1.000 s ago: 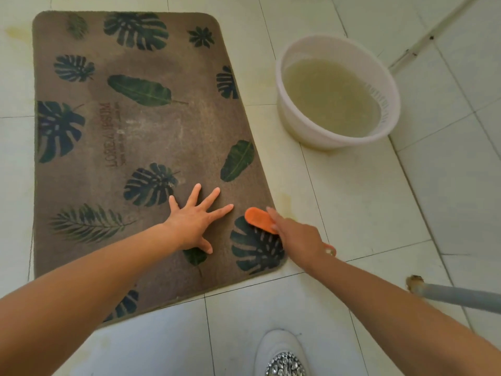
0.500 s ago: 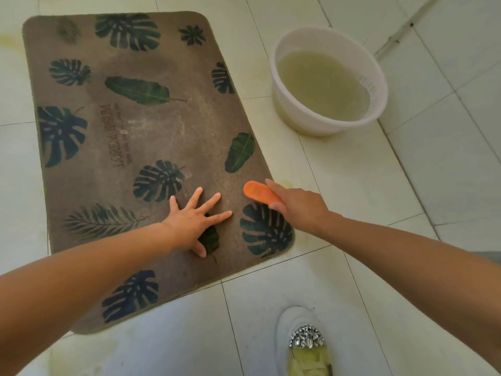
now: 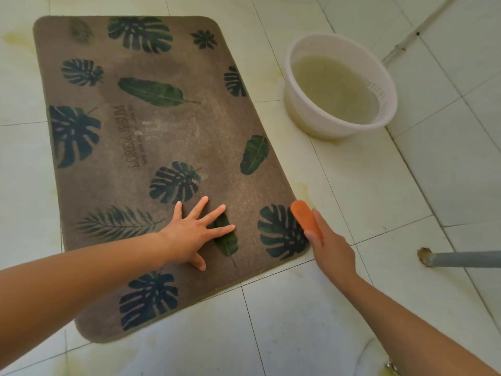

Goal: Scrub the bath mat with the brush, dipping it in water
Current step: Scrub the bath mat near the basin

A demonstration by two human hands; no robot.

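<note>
**One mat, one brush, one basin on a stained tile floor**

The floor (image 3: 284,327) is pale square tile with thin dark grout lines and yellowish stains at the far left and beside the mat's right edge.

The one bath mat (image 3: 217,126) lies flat on the tiles and fills the left and middle of the view. It is brown with rounded corners and a line of printed lettering. Thirteen dark green leaf prints can be counted on it, and a paler worn patch runs through its centre.

The left hand (image 3: 189,234) lies palm down on the near part of the mat. Its fingers are straight and spread wide, holding nothing, and two fingertips rest over a small leaf print.

To the right, the single orange brush (image 3: 305,217) sits at the mat's right edge near the near corner, against a large leaf print. Its bristles are hidden. The right hand (image 3: 334,249) grips its near end, with the thumb on the mat side and the fingers curled along the other.

Farther right and well apart from the brush, one white round basin (image 3: 306,115) stands on the tiles just off the mat's edge. It holds cloudy yellowish water (image 3: 333,88).

One thin pale pipe (image 3: 414,31) runs along the floor behind the basin. One grey tube (image 3: 461,258) with a rusty end enters from the right edge.
</note>
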